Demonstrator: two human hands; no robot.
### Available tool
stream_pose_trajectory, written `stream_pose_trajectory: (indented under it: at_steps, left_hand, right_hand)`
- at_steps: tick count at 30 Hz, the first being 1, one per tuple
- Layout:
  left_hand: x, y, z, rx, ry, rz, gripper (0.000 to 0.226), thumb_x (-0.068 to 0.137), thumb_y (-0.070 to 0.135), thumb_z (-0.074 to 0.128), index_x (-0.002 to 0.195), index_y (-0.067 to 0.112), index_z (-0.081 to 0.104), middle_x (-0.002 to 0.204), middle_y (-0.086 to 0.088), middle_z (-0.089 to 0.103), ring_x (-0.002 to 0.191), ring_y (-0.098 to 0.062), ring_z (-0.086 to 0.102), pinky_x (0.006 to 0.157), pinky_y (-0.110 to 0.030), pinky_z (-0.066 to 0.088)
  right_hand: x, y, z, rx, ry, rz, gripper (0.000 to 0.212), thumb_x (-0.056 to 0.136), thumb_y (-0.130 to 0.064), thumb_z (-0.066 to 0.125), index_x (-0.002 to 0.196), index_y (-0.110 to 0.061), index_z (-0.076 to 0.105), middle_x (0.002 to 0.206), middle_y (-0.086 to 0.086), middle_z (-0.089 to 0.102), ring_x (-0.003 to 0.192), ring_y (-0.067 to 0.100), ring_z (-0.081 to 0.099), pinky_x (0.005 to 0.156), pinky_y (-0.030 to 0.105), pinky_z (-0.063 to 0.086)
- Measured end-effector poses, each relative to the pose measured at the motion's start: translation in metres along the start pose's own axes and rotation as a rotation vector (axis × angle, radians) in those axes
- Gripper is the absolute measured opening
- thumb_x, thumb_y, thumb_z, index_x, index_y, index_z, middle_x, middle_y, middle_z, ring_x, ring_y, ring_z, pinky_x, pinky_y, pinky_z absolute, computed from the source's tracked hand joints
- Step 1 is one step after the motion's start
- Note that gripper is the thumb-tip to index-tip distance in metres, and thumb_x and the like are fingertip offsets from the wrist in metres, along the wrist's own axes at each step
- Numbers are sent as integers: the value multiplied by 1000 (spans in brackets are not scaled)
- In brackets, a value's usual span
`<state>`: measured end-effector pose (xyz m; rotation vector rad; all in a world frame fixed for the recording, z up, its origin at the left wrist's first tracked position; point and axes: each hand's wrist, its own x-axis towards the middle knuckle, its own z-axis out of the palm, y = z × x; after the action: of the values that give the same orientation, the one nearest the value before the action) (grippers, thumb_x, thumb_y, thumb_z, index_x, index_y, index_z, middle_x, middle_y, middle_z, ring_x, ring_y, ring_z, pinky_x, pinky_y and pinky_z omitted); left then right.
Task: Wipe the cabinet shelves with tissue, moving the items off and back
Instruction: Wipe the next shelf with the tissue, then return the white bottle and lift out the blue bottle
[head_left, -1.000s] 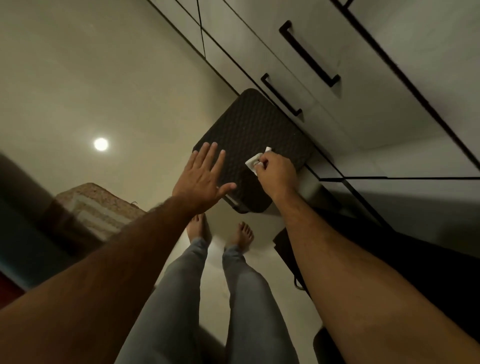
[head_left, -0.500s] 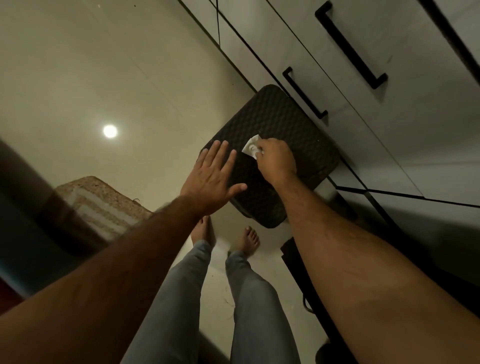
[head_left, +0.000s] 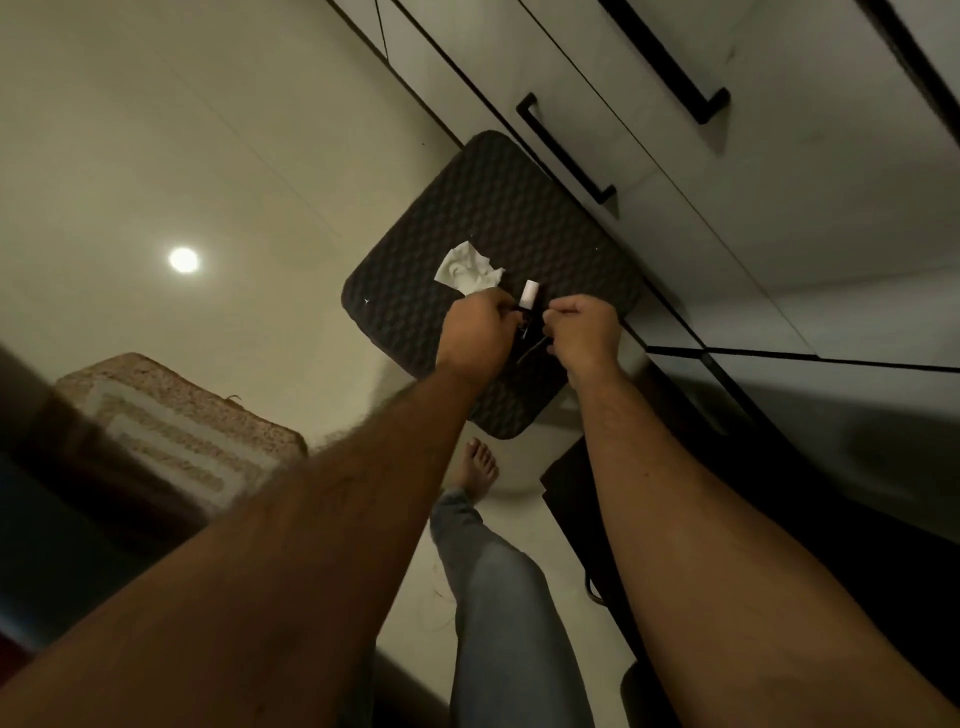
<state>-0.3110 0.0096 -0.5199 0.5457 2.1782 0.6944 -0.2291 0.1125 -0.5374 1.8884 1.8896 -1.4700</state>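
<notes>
Both hands work above the dark mat (head_left: 498, 218): left hand (head_left: 475, 332) grips a small white-capped item (head_left: 529, 293); right hand (head_left: 584, 330) pinches something thin (unidentifiable). The tissue (head_left: 465, 267) lies loose on the mat, just beyond; a fumbled item could drop.

A crumpled tissue (head_left: 467, 269) lies on the dark textured stool top (head_left: 561, 244).

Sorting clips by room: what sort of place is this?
Likely a home room with built-in storage: pale cabinet drawers with black handles, a glossy tiled floor, a dark mat.
</notes>
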Motion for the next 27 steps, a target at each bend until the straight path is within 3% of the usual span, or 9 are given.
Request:
stream_pose_trajectory:
  at_steps: [3, 5, 8, 14, 20, 27]
  left_hand:
    - [6, 1, 17, -65, 42, -61, 26, 94, 17, 58, 117, 11, 67, 116, -7, 67, 103, -20, 62, 90, -33, 49]
    - [7, 0, 24, -70, 74, -87, 27, 93, 13, 57, 118, 11, 68, 118, -7, 67, 106, -20, 62, 92, -31, 48]
    - [9, 0, 26, -165, 95, -156, 26, 92, 11, 59, 116, 13, 70, 114, -4, 69, 100, -14, 63, 84, -24, 47]
    - [-10, 9, 15, -289, 67, -165, 26, 90, 13, 64, 115, 19, 69, 100, 6, 66, 90, -6, 61, 67, -10, 42]
    - [-72, 42, -28, -297, 39, -120, 24, 87, 13, 69, 110, 18, 71, 102, 4, 72, 93, -7, 67, 89, -27, 52]
    - [-168, 93, -85, -329, -28, -3, 22, 87, 15, 70, 107, 22, 70, 102, 4, 72, 97, -8, 67, 94, -33, 52]
  right_hand:
    - [2, 3, 4, -17, -5, -25, 20, 85, -11, 67, 104, -12, 72, 100, 5, 71, 92, 18, 67, 84, 42, 58]
    - [1, 4, 8, -61, -6, -70, 21, 84, -10, 68, 104, -11, 73, 101, 6, 73, 92, 20, 68, 84, 42, 57]
    - [-2, 2, 12, -91, -18, -98, 21, 85, -9, 67, 105, -10, 74, 102, 6, 73, 92, 19, 68, 86, 38, 56]
    - [-31, -2, -8, 285, -144, 44, 23, 91, 0, 59, 111, -4, 68, 100, 7, 70, 89, 15, 67, 78, 27, 58]
    - [-104, -23, -49, 422, -215, 61, 21, 91, 1, 58, 109, -6, 66, 94, 1, 69, 87, 10, 68, 76, 26, 58]
    - [-209, -48, -119, 395, -202, -98, 19, 89, -2, 63, 107, -9, 67, 96, 3, 71, 80, 4, 67, 66, 19, 52]
